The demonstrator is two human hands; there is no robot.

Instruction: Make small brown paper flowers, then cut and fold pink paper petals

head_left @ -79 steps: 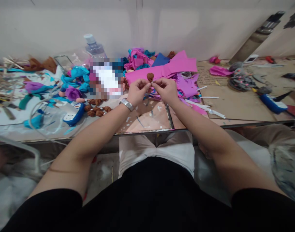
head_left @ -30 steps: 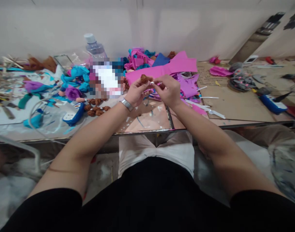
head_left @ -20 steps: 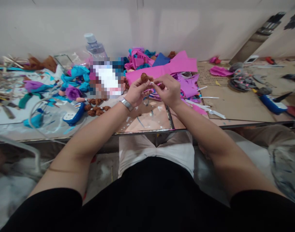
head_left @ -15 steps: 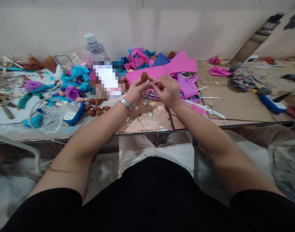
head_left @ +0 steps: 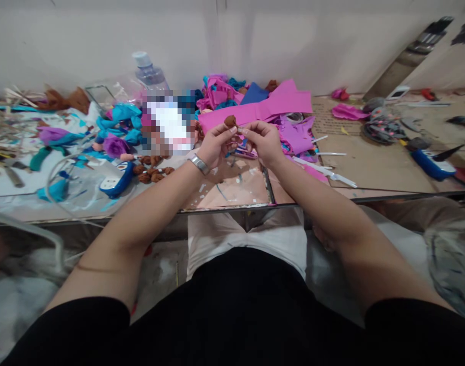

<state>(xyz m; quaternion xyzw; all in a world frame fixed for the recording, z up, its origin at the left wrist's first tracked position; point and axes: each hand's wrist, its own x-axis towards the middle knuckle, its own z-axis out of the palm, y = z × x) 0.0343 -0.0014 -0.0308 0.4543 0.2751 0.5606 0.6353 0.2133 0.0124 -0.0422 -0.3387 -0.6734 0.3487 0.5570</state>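
Note:
My left hand (head_left: 216,145), a silver watch on its wrist, pinches a small brown crumpled bud (head_left: 230,121) that sticks up above its fingertips. My right hand (head_left: 262,142) is closed in a pinch right beside it, fingertips meeting the left hand's at the bud's base. What the right fingers grip there is too small to make out. Both hands hover over the table's middle, in front of a pink foam sheet (head_left: 270,108).
Several finished brown buds (head_left: 150,174) lie left of my hands beside a blue glue gun (head_left: 117,182). Teal and purple scraps (head_left: 114,127) and a water bottle (head_left: 148,73) crowd the left. Another blue glue gun (head_left: 431,161) lies right on the cardboard sheet (head_left: 370,162).
The bud was tilted and worked between both hands, then brought upright again. The right hand's fingers shifted down to its base. Both hands stayed in the same place.

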